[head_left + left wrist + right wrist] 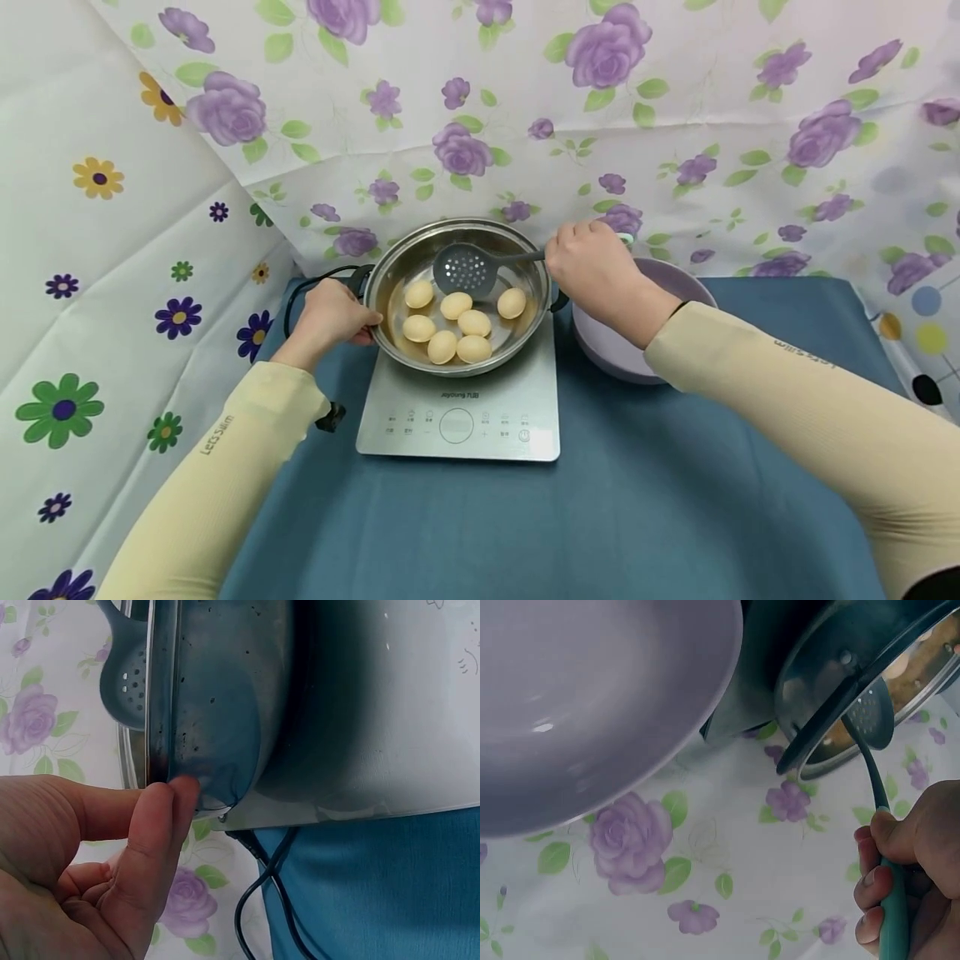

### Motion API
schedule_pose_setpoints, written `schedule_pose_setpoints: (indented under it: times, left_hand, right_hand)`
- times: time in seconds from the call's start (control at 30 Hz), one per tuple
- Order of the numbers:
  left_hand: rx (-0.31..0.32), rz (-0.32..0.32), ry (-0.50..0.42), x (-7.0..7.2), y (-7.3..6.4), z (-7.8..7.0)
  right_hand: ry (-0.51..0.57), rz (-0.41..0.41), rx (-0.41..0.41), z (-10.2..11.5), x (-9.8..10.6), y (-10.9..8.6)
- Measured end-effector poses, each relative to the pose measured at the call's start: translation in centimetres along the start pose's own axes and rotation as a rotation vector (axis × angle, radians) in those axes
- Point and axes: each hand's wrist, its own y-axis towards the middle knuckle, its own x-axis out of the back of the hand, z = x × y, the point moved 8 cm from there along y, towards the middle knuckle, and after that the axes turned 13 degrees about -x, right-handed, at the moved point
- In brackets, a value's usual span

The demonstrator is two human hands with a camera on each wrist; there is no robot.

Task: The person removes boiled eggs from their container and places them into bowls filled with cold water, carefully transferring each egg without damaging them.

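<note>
A steel pan (408, 258) with liquid in it holds several pale brown eggs (474, 322). My left hand (330, 317) pinches the pan's left rim between thumb and fingers, as the left wrist view shows close up. A grey slotted ladle (467, 271) sits over the back of the pan, its perforated head tilted beside the eggs. My right hand (596, 271) grips its handle, whose green end (895, 915) shows in the right wrist view. Whether the ladle's head touches the pan's bottom, I cannot tell.
Under the pan is a white induction cooker (456, 450) with a touch panel. A light purple basin (615, 358) stands to the right, below my right forearm. A black cord (274, 877) runs left of the pan. Flowered sheeting (461, 154) rises behind the blue-covered table (465, 525).
</note>
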Motion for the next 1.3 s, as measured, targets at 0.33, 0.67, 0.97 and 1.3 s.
schedule_pose_setpoints:
  times: [0.33,0.67,0.97,1.3]
  left_hand:
    - [-0.001,-0.006,-0.022,0.0,0.1,0.3]
    - [-0.012,-0.01,-0.012,0.1,0.0,0.3]
    - [-0.017,-0.016,-0.013,0.0,0.1,0.1]
    - [-0.027,-0.021,-0.009,0.1,0.0,0.2]
  right_hand:
    - [0.033,0.097,0.029,0.3,-0.8,0.0]
    - [0.155,0.184,0.057,0.9,-1.0,-0.2]
    - [0.206,0.379,0.006,0.5,-2.0,-0.2]
    - [0.228,0.481,-0.035,-0.1,-2.5,-0.2]
